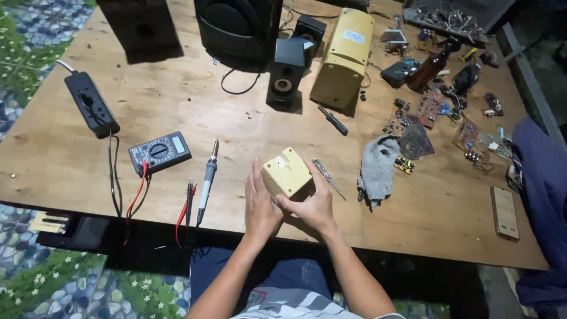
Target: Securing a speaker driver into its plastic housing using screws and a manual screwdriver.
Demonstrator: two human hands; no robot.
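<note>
A small cream-yellow box (286, 172) sits near the front edge of the wooden table (195, 112). Both hands hold it. My left hand (260, 204) lies flat against its left side, fingers pointing away from me. My right hand (311, 204) wraps its near right corner, thumb on the front face. A thin screwdriver (328, 178) lies just right of the box. To the left lie a soldering iron (207, 180) and a black multimeter (159, 152) with red and black probes (188, 204).
Further back stand a larger cream-yellow casing (343, 58), small black speakers (287, 72), a big black speaker (236, 29) and a black power strip (91, 104). On the right lie a grey rag (377, 170), circuit boards (429, 108), a brown bottle (430, 68) and a phone (505, 212).
</note>
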